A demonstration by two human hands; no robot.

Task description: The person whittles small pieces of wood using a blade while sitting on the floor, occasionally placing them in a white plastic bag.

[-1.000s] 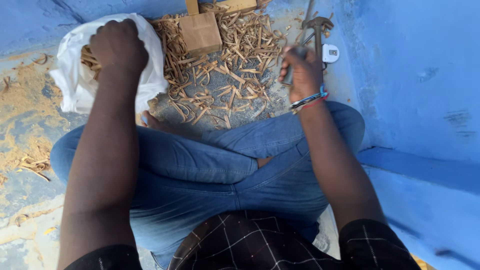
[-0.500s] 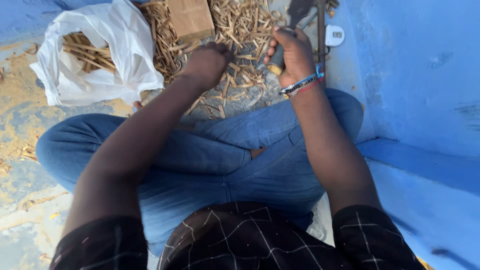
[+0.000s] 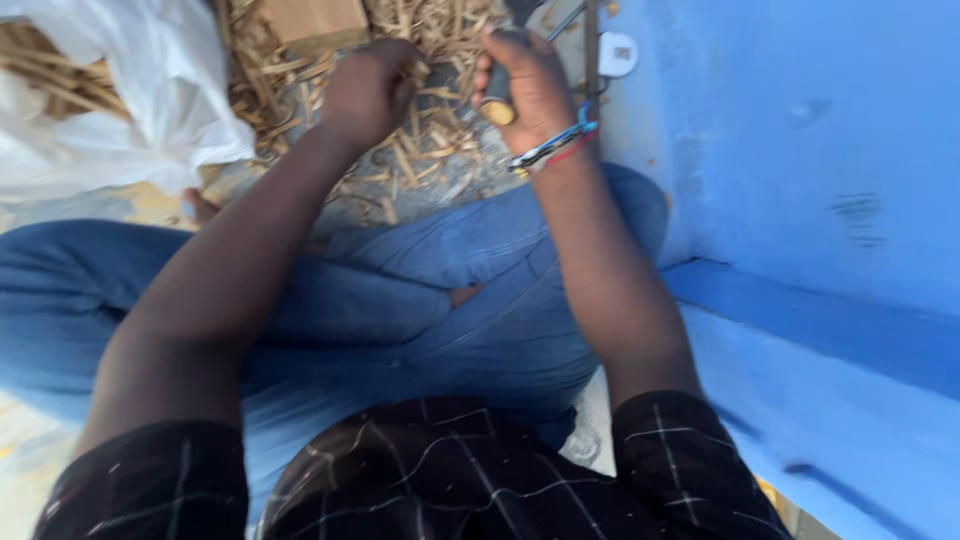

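I sit cross-legged in blue jeans on the floor. My left hand (image 3: 368, 88) is curled into a fist over a heap of wood strips (image 3: 430, 150); what it holds, if anything, is hidden. My right hand (image 3: 525, 85), with a beaded bracelet at the wrist, grips the handle of a cutting tool (image 3: 497, 100) whose blade end runs out of the top of the view. Both hands are close together above the strips, just in front of my knees.
A white plastic bag (image 3: 150, 100) with more strips in it lies at the left. A brown block (image 3: 310, 22) stands at the top. A blue wall (image 3: 800, 150) and a blue ledge (image 3: 820, 320) close off the right side. A metal tool (image 3: 592, 50) leans by the wall.
My left hand has left the white bag and moved right to the strip heap beside my right hand. The view has tilted closer.
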